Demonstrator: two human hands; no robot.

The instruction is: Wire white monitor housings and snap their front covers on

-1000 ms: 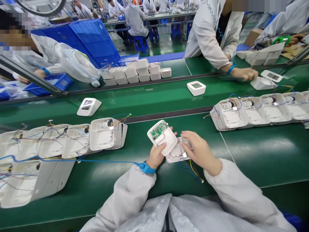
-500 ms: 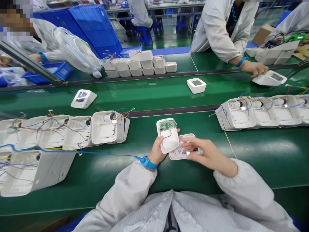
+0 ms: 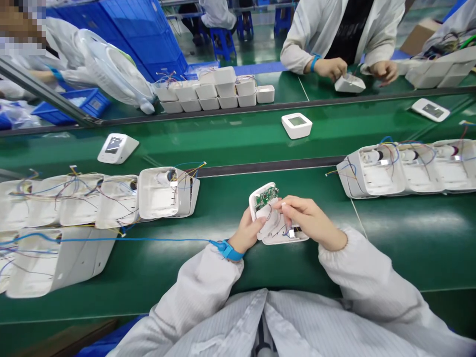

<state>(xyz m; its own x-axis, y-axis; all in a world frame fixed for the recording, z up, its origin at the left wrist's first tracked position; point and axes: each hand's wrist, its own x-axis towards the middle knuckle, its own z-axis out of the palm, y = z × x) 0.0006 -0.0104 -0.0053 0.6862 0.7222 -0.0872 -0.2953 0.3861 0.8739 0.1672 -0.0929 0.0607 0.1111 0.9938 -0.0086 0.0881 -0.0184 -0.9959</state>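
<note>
My left hand (image 3: 248,231) grips a white panel (image 3: 263,225) by its left and lower side, tilted above the table. A green circuit board (image 3: 266,197) sits at the panel's top. Just below and to the right, a white housing (image 3: 281,239) with thin wires and a small cylindrical part inside rests on the table. My right hand (image 3: 311,218) is at the panel's right edge beside the board, its thumb and index finger pinched together; what lies between the fingertips is too small to make out. A blue strap with a cord circles my left wrist.
Open white housings with wires stand at the left (image 3: 158,193) and right (image 3: 383,171). Display units (image 3: 296,125) lie on the middle strip. Across the table, a person handles a white housing (image 3: 349,83); a fan (image 3: 111,69) stands at upper left.
The held panel has tilted and turned. My right hand has risen from the lower housing to the board, fingers now closed. The person opposite let go of a display unit and holds another housing.
</note>
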